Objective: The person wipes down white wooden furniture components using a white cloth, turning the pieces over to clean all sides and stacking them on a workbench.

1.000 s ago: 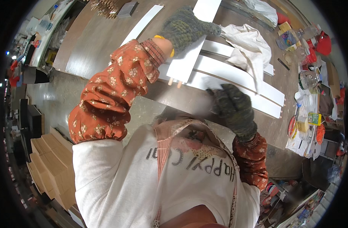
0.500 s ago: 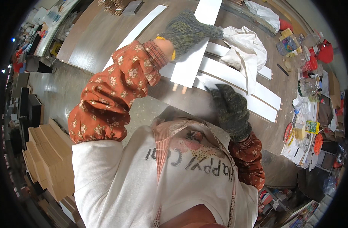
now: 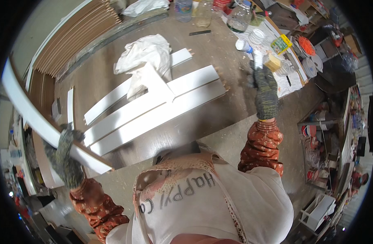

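At the far left my left hand (image 3: 66, 156), in a grey-green knit glove, is closed around a long white board (image 3: 36, 118) held tilted above the table. My right hand (image 3: 266, 93), gloved alike, reaches to the table's right end. Its fingers are closed on a slim white object (image 3: 258, 59) whose kind I cannot make out. It is beside a yellow sponge (image 3: 272, 63). Between the hands lie white boards (image 3: 162, 112) with wooden dowels in their ends. A crumpled white cloth (image 3: 147, 53) rests over some of them.
A row of brown-edged panels (image 3: 78, 38) stands at the back left. Plastic bottles (image 3: 239, 18), a white cup (image 3: 242, 44), a yellow-green box (image 3: 280, 44) and orange string (image 3: 306, 46) crowd the right side. A narrow white strip (image 3: 70, 107) lies left of the boards.
My view has turned to the right. The board in my left hand has lifted and tilted at the left, and my right hand has moved rightward, toward the sponge and cups.
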Demonstrator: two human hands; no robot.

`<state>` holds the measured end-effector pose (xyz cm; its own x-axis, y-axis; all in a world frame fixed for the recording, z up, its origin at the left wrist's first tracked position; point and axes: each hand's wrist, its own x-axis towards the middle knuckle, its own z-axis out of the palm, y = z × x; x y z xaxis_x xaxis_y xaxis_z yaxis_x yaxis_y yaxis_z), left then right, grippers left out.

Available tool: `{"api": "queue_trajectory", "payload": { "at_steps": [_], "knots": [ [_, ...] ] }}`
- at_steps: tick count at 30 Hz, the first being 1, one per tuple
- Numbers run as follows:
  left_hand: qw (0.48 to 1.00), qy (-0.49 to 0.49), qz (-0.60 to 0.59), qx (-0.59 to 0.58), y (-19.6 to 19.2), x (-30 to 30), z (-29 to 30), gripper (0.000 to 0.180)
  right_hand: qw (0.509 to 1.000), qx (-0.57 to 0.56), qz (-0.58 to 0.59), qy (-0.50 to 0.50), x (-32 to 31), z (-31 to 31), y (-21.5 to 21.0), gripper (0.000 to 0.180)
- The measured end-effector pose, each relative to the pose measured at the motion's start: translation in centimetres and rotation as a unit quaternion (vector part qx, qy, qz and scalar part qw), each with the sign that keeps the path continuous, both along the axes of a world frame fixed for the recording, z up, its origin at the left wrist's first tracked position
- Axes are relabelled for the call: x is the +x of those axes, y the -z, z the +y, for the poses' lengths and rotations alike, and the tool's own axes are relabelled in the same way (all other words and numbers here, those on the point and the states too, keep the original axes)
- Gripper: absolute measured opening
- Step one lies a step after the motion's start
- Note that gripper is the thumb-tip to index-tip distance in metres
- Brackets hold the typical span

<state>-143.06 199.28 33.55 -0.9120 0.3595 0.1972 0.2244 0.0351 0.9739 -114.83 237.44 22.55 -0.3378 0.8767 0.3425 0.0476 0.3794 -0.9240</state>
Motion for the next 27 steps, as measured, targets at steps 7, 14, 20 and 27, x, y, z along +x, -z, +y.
{"api": "queue_trajectory", "payload": {
  "at_steps": [7, 14, 20, 27],
  "knots": [
    [0.994, 0.008, 0.011, 0.11, 1.7, -1.4, -2.8, 0.06, 0.96, -0.073, 0.014, 0.271, 7.9, 7.5, -0.5, 0.026],
    [0.891, -0.014, 0.443, -0.096, 3.1, -2.3, -1.9, 0.044, 0.861, 0.098, -0.401, 0.297, 12.9, 20.5, 3.7, 0.041],
    [0.961, -0.144, 0.02, 0.236, -0.4, 0.9, 0.3, 0.04, 0.73, 0.377, -0.492, 0.289, 3.9, 13.2, -1.9, 0.043],
    [0.931, -0.223, 0.055, 0.283, 0.1, 0.5, 0.9, 0.049, 0.809, 0.425, -0.227, -0.336, -19.4, 1.5, -5.1, 0.052]
  ]
}}
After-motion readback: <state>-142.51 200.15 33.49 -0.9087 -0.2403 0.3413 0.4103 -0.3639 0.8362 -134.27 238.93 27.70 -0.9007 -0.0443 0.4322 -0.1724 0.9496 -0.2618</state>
